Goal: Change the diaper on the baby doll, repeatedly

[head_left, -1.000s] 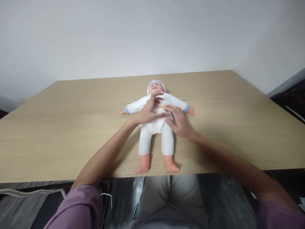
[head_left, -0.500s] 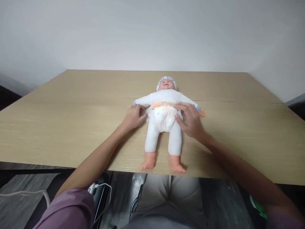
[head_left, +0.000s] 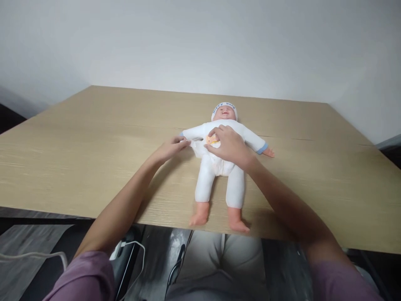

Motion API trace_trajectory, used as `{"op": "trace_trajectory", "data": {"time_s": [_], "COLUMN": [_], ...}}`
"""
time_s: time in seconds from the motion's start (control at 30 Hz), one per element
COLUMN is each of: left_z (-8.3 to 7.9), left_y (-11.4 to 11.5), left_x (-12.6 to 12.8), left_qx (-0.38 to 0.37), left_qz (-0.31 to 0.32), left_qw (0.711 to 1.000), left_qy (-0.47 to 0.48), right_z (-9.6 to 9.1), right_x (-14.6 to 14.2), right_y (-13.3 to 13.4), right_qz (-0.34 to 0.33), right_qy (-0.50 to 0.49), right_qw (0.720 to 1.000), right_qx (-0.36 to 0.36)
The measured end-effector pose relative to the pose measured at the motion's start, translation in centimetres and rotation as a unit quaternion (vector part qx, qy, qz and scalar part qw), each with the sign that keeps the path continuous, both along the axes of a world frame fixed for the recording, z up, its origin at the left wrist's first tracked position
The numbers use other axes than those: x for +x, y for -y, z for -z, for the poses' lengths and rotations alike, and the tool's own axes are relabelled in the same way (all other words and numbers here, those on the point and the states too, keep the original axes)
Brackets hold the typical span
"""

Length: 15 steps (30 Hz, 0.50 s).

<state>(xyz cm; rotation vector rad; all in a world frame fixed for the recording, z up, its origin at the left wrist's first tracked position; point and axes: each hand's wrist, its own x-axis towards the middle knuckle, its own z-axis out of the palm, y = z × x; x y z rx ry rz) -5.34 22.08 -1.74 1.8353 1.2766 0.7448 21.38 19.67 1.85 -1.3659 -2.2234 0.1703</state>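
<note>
A baby doll (head_left: 205, 179) in a white suit with blue cuffs lies on its back, feet toward me, wearing a lettered white cap (head_left: 224, 105). Around its hips is a white diaper (head_left: 223, 168) with an orange printed waistband. My left hand (head_left: 171, 148) pinches the diaper's thin side flap, stretched out to the left of the doll. Across the doll's belly lies my right hand (head_left: 230, 144), thumb and fingers curved about the front waistband and touching it. That hand hides much of the diaper's front and right side.
The doll rests on a wide wooden table (head_left: 78, 167), its feet close to the near edge. A pale wall (head_left: 200, 46) stands behind. Below the edge, a white cable (head_left: 142, 251) hangs at the left, beside my legs (head_left: 225, 255).
My right hand has moved left from the diaper's right side onto its front waistband. My left hand has drawn the side flap outward. The view has shifted slightly.
</note>
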Motion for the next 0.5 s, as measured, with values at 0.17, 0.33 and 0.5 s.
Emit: {"op": "trace_trajectory", "data": {"time_s": [0.17, 0.33, 0.5], "left_z": [-1.5, -1.7, 1.5], "left_y": [-0.3, -0.8, -0.9], "left_x": [3.6, 8.0, 8.3], "left_qx": [0.012, 0.01, 0.036], "left_qz": [-0.001, 0.075, 0.028], "left_qw": [0.994, 0.989, 0.968], "left_qy": [0.112, 0.127, 0.246], "right_z": [0.1, 0.6, 0.9], "right_x": [0.3, 0.6, 0.9], "right_y": [-0.2, -0.9, -1.3], "right_qz": [-0.015, -0.029, -0.014], "right_qy": [-0.024, -0.049, -0.091], "right_qw": [0.999, 0.998, 0.994], "right_qx": [-0.021, -0.029, -0.05]}}
